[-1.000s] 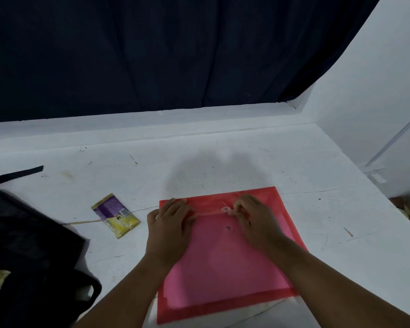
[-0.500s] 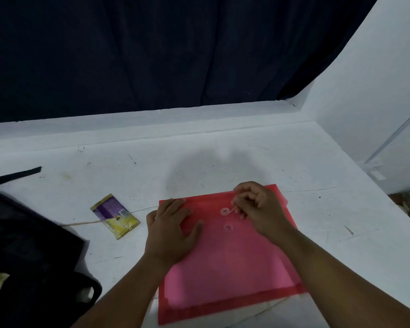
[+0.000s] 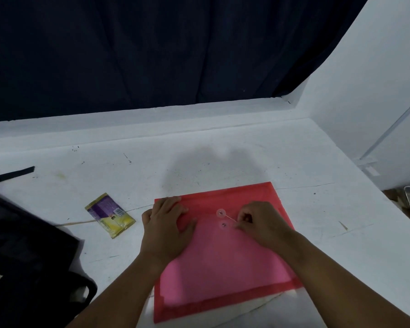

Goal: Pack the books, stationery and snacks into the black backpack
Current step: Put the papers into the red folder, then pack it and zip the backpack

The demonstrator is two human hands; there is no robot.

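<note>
A red string-tie document envelope (image 3: 225, 261) is shown lying flat on the white table (image 3: 246, 162) in the lower centre of the frame, its near edge resting over a pale sheet whose nature cannot be determined. The envelope's left part is pressed flat by the left hand (image 3: 166, 230), whose fingers are extended and spread on the flap. To the right of centre, the right hand (image 3: 260, 223) is seen with its fingers curled, and a thin white string (image 3: 230, 218) is pinched between them; the string is drawn taut from the upper closure disc (image 3: 221, 213), with the lower closure disc (image 3: 223, 225) lying just beneath it. The step in hand is judged to be the handling of the string closure of the envelope, although whether it is being wound or unwound cannot be told. At the lower left edge of the frame the black backpack (image 3: 26, 261) is seen, well apart from the envelope, with a yellowish object partly visible at its near edge. Between the backpack and the left hand, farther up, a purple-and-yellow snack packet (image 3: 109, 215) lies on the table, not yet packed. Next, the string would probably need to be guided around the two discs while the flap is held down, after which the envelope could be carried leftward to the backpack. A dark curtain (image 3: 152, 50) fills the upper frame.
</note>
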